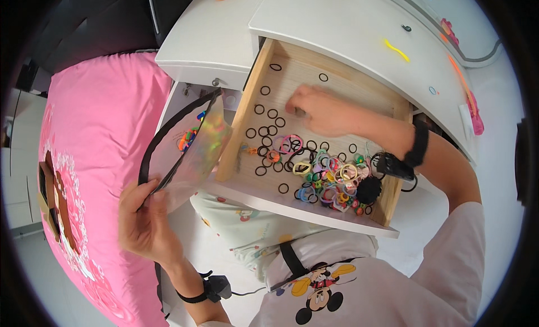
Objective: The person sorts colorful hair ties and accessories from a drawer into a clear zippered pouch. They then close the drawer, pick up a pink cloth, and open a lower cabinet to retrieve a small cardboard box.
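Note:
My left hand [147, 220] grips a clear, shimmering zip pouch [209, 137] by its black-edged end. The pouch mouth gapes, and small bright-coloured pieces [188, 140] show inside it. My right hand [315, 109] is over the pulled-out wooden drawer [306, 63], its fingers curled together and pointing down; whatever they hold, if anything, is hidden. Black hair ties [272, 113] lie scattered on the drawer bottom to the left of and below this hand. A heap of colourful hair ties [331, 178] fills the drawer's near right corner, with a fluffy black scrunchie [369, 190] on it.
A white desktop [359, 32] with a yellow strip [397, 50] on it lies beyond the drawer. Left of the drawer, a second, narrower drawer [178, 105] stands partly out. A bed with a pink cover [106, 130] is at the left. Straps with small devices circle both wrists.

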`<move>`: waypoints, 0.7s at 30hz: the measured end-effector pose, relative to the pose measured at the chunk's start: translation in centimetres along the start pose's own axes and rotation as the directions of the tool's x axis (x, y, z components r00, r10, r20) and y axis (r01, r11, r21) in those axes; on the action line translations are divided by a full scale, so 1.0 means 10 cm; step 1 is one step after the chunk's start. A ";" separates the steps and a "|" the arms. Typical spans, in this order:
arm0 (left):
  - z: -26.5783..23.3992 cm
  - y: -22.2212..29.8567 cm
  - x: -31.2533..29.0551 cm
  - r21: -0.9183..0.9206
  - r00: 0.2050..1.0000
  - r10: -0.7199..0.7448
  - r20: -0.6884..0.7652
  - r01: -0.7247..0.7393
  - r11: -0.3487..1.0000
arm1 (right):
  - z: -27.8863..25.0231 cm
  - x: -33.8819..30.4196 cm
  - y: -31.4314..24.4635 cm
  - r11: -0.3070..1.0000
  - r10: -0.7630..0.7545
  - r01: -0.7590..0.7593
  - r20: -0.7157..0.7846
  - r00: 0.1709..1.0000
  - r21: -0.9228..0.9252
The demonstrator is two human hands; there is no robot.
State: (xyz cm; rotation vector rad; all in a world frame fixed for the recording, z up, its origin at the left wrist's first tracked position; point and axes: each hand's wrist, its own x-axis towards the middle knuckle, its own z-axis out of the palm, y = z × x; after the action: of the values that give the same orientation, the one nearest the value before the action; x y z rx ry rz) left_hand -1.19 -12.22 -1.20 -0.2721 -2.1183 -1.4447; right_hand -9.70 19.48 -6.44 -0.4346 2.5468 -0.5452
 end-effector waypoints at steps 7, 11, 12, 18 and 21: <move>0.08 0.01 0.04 -0.015 1.000 0.013 0.017 -0.013 1.000 | -0.01 0.47 0.12 0.999 -0.009 0.028 -0.406 0.914 0.041; 0.07 0.05 0.04 0.034 0.998 0.046 0.038 -0.047 0.998 | 0.01 0.52 0.19 0.984 -0.123 0.096 -0.185 0.975 -0.147; 0.01 0.06 0.03 0.078 0.999 0.041 0.027 -0.043 0.996 | 0.02 0.46 0.12 0.976 -0.174 0.163 -0.066 0.983 -0.148; 0.00 -0.02 -0.04 0.048 0.999 -0.039 -0.019 0.040 0.998 | 0.11 -0.13 -0.02 0.924 -0.362 0.341 0.111 0.925 0.174; 0.00 0.03 -0.03 0.033 0.999 -0.028 -0.016 0.029 0.999 | 0.05 -0.01 -0.07 0.974 -0.170 0.167 0.006 0.985 0.150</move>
State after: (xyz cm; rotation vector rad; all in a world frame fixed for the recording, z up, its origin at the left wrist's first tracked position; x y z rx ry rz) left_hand -0.83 -12.08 -1.14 -0.2180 -2.1397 -1.4216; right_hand -9.26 18.78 -6.52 -0.6022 2.4436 -0.7840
